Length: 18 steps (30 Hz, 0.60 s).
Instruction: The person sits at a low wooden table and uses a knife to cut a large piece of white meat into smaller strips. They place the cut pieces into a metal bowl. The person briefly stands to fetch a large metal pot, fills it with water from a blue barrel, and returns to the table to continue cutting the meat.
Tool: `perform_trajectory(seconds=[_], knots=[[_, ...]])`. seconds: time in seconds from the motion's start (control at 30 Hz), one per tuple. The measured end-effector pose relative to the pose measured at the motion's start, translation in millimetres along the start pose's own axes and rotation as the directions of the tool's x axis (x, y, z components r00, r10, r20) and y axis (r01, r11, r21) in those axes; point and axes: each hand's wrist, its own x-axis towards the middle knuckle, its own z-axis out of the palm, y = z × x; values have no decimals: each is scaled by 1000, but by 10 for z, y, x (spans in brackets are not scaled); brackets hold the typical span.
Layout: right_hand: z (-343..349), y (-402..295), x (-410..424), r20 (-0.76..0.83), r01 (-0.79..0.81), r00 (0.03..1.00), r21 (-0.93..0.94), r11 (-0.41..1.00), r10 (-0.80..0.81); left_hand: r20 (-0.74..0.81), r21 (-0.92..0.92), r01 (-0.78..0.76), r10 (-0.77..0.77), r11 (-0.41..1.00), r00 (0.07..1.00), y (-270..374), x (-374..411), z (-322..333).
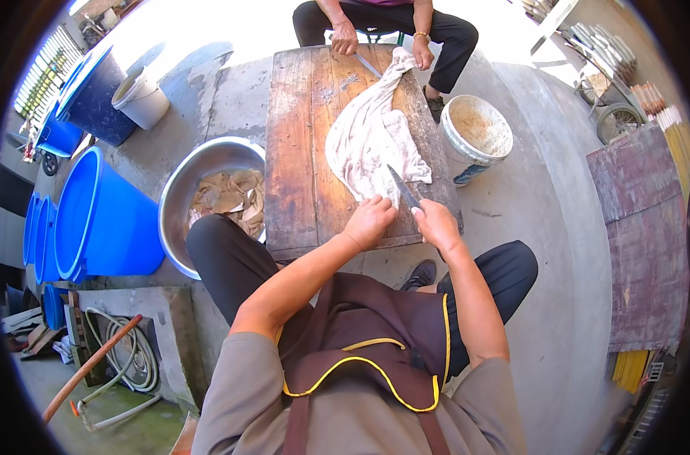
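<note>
A pale, wrinkled sheet, perhaps animal hide, lies spread over a wooden table. My left hand grips its near edge by the table's front side. In my right hand is the handle of a knife, its blade pointing away from me across the sheet's near right part. Opposite me sits another person, whose one hand holds a second knife and whose other hand is at the sheet's far end.
A steel basin holding similar tan pieces stands left of the table. Beyond it are blue plastic tubs and a white bucket. Another bucket stands close to the table's right side.
</note>
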Motion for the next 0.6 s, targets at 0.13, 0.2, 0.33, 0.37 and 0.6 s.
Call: perform_trajectory(seconds=[0.13,0.2,0.33,0.37,0.6], knots=[[-23,64,181,-11,0,1000,1,1000,0,-110,-9,122,-122,993,986,-279,61,-205],[92,-33,304,-40,22,999,0,1000,-22,-167,51,270,-258,961,951,-502,114,-329],[374,-427,530,4,75,997,11,997,-75,-153,134,420,-400,898,904,-915,166,-463],[433,-546,578,36,52,998,30,998,-53,-153,161,431,-409,888,899,-952,173,-466],[320,-644,345,193,-281,944,43,959,268,-69,328,586,-600,741,797,-1105,-26,-503]])
